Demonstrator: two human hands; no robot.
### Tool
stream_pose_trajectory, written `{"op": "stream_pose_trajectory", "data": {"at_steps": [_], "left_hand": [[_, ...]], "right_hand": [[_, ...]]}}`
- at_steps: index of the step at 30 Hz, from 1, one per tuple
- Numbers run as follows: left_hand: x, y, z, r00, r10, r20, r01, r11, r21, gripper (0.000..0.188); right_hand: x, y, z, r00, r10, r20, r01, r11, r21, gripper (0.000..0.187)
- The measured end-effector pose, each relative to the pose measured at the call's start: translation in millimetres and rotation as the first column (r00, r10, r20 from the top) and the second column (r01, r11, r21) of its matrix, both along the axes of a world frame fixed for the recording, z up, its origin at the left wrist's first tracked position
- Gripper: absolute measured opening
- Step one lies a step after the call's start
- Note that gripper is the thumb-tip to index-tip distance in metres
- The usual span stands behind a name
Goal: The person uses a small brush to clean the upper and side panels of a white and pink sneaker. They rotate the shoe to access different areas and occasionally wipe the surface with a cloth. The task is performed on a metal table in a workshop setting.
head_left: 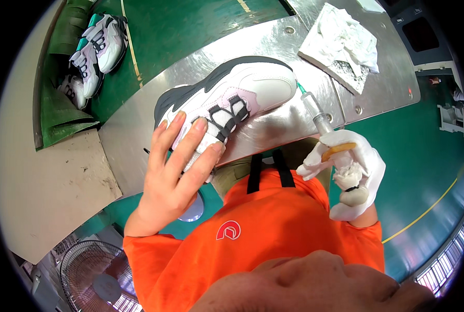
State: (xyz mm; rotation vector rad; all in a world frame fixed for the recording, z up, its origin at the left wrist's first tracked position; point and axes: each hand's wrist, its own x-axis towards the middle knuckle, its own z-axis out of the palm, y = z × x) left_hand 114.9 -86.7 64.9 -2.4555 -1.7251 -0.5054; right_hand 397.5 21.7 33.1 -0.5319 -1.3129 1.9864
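Note:
A white, pink and black sneaker [226,99] lies on its side on the metal bench, its toe toward the right. Bare fingers of my left hand [177,161] are spread over the shoe's collar and tongue, steadying it. My right hand [354,171], in a white glove with a tan band at one finger, is closed round a clear syringe [315,112]. The syringe's green needle tip points at the toe, at or very near the sole edge; I cannot tell whether it touches. Part of the syringe's rear end is hidden by the glove.
A crumpled white cloth [344,39] lies on a speckled block at the bench's far right. Several similar sneakers [104,44] rest on the green surface at far left. The metal bench [133,130] has bolts on it. A fan [99,283] stands at lower left.

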Motion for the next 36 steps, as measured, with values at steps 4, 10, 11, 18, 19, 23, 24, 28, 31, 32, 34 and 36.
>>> {"op": "stream_pose_trajectory", "data": {"at_steps": [4,10,11,18,19,23,24,28,31,32,34,36], "left_hand": [[-9,19,18,0.996,0.000,0.085,0.010,0.993,-0.115,0.040],[-25,59,37,0.951,0.095,0.294,-0.004,0.955,-0.296,0.044],[-29,66,41,0.947,0.102,0.306,0.007,0.941,-0.338,0.045],[-54,113,41,0.850,0.218,0.479,0.095,0.831,-0.548,0.049],[-54,119,43,0.865,0.206,0.457,0.110,0.812,-0.574,0.049],[-67,130,55,0.915,0.120,0.384,0.187,0.719,-0.669,0.059],[-71,139,60,0.915,0.086,0.395,0.236,0.679,-0.695,0.063],[-99,176,59,0.849,0.147,0.508,0.393,0.467,-0.792,0.090],[-90,200,55,0.851,0.172,0.497,0.366,0.485,-0.794,0.098],[-82,212,49,0.859,0.159,0.487,0.362,0.484,-0.797,0.090],[-65,232,28,0.879,0.089,0.469,0.380,0.464,-0.800,0.073],[-45,257,-8,0.897,-0.068,0.438,0.425,0.412,-0.806,0.058]], "right_hand": [[-5,6,-16,0.999,0.012,-0.050,-0.009,0.998,0.063,0.082],[-16,18,-48,1.000,0.011,-0.026,-0.006,0.983,0.181,0.082],[-20,19,-54,0.998,0.007,-0.065,0.005,0.984,0.180,0.082],[-28,24,-79,0.999,0.015,0.033,-0.021,0.985,0.172,0.076],[-29,23,-81,0.999,0.027,0.042,-0.032,0.992,0.126,0.074],[-30,24,-79,0.995,-0.035,0.091,0.002,0.941,0.339,0.068],[-30,23,-80,0.994,-0.049,0.101,0.011,0.938,0.347,0.068],[-29,23,-80,0.988,-0.042,0.147,-0.003,0.955,0.296,0.067],[-29,19,-83,0.998,-0.035,0.050,0.021,0.966,0.258,0.069],[-29,18,-84,1.000,-0.008,0.022,0.003,0.978,0.207,0.071],[-27,15,-88,0.998,0.046,-0.032,-0.043,0.993,0.106,0.074],[-27,21,-87,0.995,0.032,-0.099,-0.021,0.994,0.109,0.076]]}}
